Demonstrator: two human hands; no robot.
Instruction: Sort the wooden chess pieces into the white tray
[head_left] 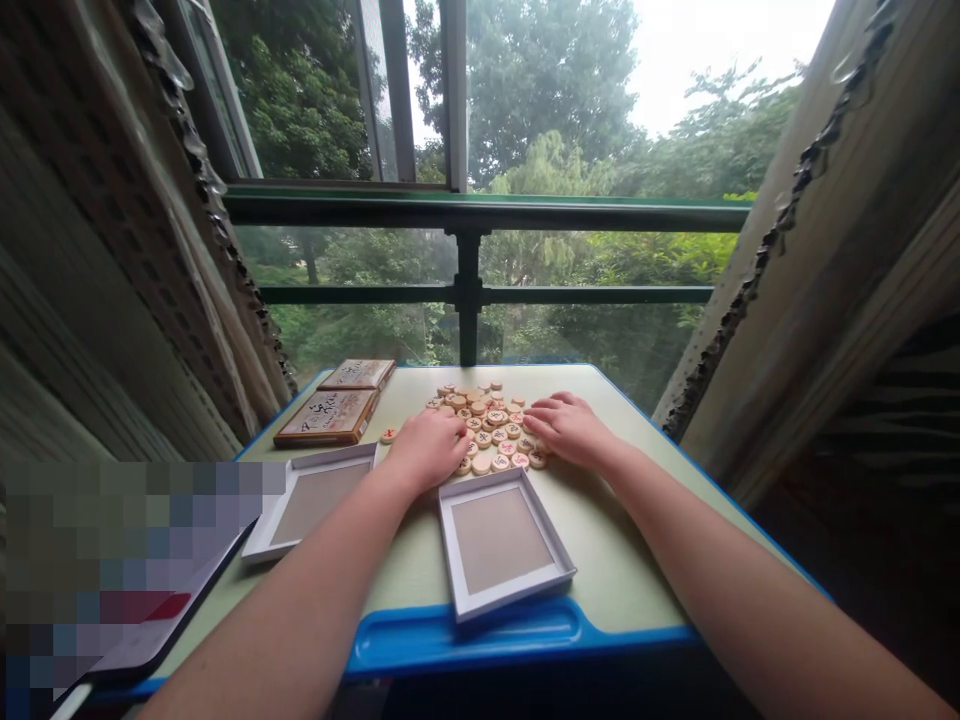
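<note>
Several round wooden chess pieces (pixel 491 415) with red and black characters lie in a heap at the far middle of a pale green table (pixel 615 560). My left hand (pixel 431 448) rests palm down on the left side of the heap, fingers curled over some pieces. My right hand (pixel 566 425) lies flat on the right side, fingers stretched toward the pieces. One loose piece (pixel 388 435) sits just left of my left hand.
A shallow white box tray (pixel 501 542) lies near the front edge, and another white tray (pixel 311 498) to its left. Two brown printed box lids (pixel 330 415) sit at the back left. A dark tablet-like object (pixel 172 625) lies at the left. A window railing stands behind the table.
</note>
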